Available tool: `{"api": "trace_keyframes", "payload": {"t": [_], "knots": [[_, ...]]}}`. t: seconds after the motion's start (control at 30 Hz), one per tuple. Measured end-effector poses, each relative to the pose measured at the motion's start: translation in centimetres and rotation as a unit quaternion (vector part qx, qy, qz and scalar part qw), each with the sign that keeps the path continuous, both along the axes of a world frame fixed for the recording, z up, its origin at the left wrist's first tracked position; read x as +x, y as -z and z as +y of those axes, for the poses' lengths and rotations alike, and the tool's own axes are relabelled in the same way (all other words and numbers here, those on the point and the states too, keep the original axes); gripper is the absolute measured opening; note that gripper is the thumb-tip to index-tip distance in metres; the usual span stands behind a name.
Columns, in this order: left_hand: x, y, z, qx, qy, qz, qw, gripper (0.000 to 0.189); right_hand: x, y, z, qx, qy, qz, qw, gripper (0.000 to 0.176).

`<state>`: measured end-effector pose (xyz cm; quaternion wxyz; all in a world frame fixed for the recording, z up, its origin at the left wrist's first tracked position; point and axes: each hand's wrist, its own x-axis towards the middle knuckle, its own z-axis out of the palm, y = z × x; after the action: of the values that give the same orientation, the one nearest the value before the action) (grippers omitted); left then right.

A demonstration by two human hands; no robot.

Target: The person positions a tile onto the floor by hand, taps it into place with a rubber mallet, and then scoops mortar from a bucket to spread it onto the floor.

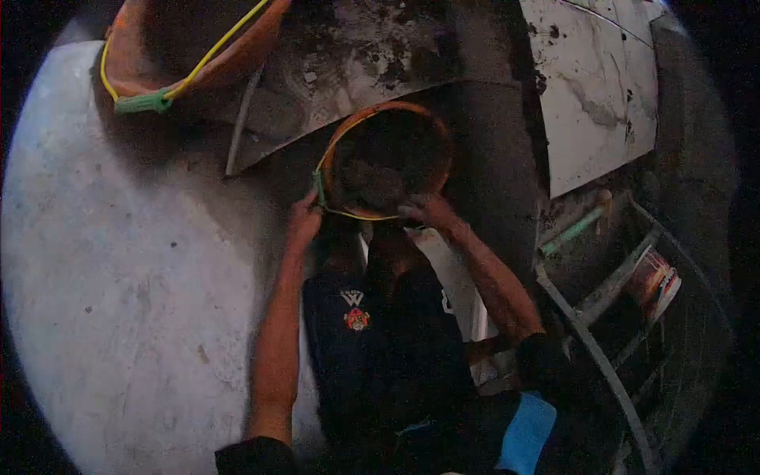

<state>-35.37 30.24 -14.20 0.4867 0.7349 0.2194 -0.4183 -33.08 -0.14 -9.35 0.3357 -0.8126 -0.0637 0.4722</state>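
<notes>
An orange bucket (443, 138) is in front of my body with its mouth facing me. Inside lies a dark, lumpy material (376, 182), too dim to name. A yellow wire handle with a green grip (319, 188) hangs along the near left side of the rim. My left hand (304, 218) is closed at that grip, against the bucket's left edge. On the near right edge of the rim, my right hand (430, 212) is closed, its fingertips partly lost in shadow.
Another orange bucket (229, 67) with a yellow handle stands at the upper left. Beyond mine is a dirt-spattered slab (348, 95); a pale stained panel (598, 103) is at upper right. A metal frame (590, 348), green-and-tan rod (574, 229) and paint-marked container (655, 285) sit at right.
</notes>
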Motion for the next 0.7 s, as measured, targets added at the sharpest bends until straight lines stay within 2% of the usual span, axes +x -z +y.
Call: {"api": "trace_keyframes", "payload": {"t": [0.1, 0.17, 0.23, 0.3, 0.4, 0.5, 0.63, 0.67, 0.7], "knots": [[0.1, 1.2, 1.4, -0.069, -0.066, 0.024, 0.995, 0.041, -3.2, 0.7, -2.3, -0.04, 0.025, 0.009, 0.999, 0.034], [1.7, -1.5, 1.1, -0.029, 0.002, -0.054, 0.998, 0.037, -2.6, -3.3, -2.2, -0.123, 0.061, -0.007, 0.991, 0.036], [-2.4, 4.1, 2.8, -0.083, -0.145, -0.07, 0.983, 0.037, -3.7, -6.1, -3.1, -0.181, 0.095, -0.023, 0.979, 0.038], [-3.2, 3.8, 3.1, -0.025, -0.112, -0.073, 0.991, 0.037, -5.3, -7.7, -3.5, -0.258, 0.115, -0.096, 0.955, 0.038], [-3.5, 0.7, 2.5, 0.039, -0.065, -0.018, 0.997, 0.037, -5.9, -12.8, -4.1, -0.307, 0.156, -0.131, 0.93, 0.036], [-4.2, -0.9, 2.2, 0.06, -0.047, 0.029, 0.997, 0.039, -6.1, -17.9, -4.3, -0.36, 0.193, -0.09, 0.908, 0.033], [-10.7, 3.3, 5.5, 0.048, 0.012, -0.025, 0.998, 0.041, -7.4, -24.3, -5.2, -0.338, 0.161, -0.074, 0.924, 0.034], [-11.5, 3.7, 6.0, 0.045, 0.031, -0.046, 0.997, 0.041, -7.4, -25.8, -5.4, -0.266, 0.165, -0.054, 0.948, 0.032], [-12.4, 4.0, 6.6, 0.065, 0.098, -0.057, 0.991, 0.041, -7.2, -27.2, -5.5, -0.192, 0.169, -0.03, 0.966, 0.03]]}}
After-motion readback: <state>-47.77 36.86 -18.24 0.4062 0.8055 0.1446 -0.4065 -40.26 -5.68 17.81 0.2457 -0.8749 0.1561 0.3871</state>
